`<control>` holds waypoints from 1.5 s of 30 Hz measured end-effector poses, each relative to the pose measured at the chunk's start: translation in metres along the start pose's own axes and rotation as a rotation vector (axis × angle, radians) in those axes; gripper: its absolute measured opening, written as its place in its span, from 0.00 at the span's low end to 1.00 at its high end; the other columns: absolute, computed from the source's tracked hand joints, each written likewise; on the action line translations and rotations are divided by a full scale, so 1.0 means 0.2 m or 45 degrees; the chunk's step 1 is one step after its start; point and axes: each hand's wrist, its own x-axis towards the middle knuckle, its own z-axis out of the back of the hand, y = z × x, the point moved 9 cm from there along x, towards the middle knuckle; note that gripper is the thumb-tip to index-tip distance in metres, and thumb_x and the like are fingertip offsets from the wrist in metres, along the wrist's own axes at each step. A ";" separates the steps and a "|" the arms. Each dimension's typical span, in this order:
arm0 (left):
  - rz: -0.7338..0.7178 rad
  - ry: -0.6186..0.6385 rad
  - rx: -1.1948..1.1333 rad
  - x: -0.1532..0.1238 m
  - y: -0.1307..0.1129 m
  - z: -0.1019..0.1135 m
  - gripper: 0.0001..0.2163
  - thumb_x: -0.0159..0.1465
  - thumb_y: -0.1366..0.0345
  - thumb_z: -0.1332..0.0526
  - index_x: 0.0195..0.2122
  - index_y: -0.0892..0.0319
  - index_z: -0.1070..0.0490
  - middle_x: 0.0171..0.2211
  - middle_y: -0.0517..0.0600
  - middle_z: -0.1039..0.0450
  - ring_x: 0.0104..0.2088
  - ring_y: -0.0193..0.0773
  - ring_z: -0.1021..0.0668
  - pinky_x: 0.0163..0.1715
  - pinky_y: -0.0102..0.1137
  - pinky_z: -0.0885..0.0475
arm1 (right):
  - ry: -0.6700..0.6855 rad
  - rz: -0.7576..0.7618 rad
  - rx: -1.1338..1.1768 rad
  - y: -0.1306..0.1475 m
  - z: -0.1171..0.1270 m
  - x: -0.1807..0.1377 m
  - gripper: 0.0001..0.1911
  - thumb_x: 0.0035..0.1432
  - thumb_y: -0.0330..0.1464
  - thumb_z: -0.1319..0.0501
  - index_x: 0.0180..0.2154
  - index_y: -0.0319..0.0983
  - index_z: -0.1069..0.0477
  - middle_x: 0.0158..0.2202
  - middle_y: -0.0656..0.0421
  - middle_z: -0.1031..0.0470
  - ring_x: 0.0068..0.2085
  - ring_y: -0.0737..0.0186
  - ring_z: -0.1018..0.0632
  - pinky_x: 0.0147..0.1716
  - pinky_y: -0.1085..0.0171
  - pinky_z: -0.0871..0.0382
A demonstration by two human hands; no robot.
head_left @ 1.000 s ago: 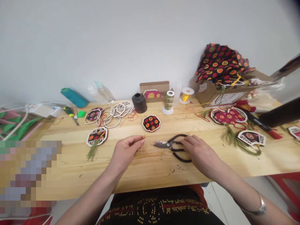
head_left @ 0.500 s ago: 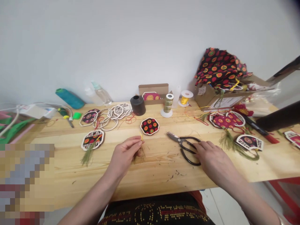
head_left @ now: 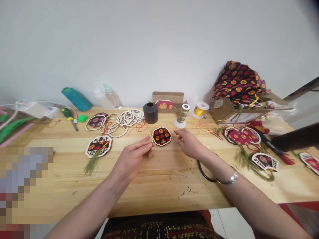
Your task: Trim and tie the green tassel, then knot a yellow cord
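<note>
Pale wooden bench (head_left: 139,196). Right hand (head_left: 189,142): fingers parted, nothing seen in them, moved towards bench's back edge. Left hand (head_left: 133,157): fingertips pinched together. Black loop-handled scissors (head_left: 204,175): let go nearer front edge, mostly hidden under right forearm, leaving right hand free. Black-and-red patterned ornament (head_left: 161,136), pale scalloped rim: mid-bench, between hands. Thin yellow cord (head_left: 151,137): gripped in left fingertips, beside ornament.

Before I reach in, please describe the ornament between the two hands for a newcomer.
On the wooden table, look between the left hand and right hand. There lies a pale-rimmed black ornament with red and orange circles; unlike the tasselled ornament further left, it has no lattice.
</note>
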 end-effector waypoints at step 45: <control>-1.438 -0.520 2.334 -0.28 -0.21 -0.22 0.16 0.64 0.59 0.45 0.21 0.59 0.28 0.14 0.50 0.29 0.19 0.41 0.26 0.23 0.32 0.43 | -0.231 0.744 0.269 0.22 -0.06 -0.30 0.12 0.62 0.27 0.48 0.39 0.33 0.26 0.31 0.53 0.25 0.32 0.65 0.26 0.32 0.67 0.32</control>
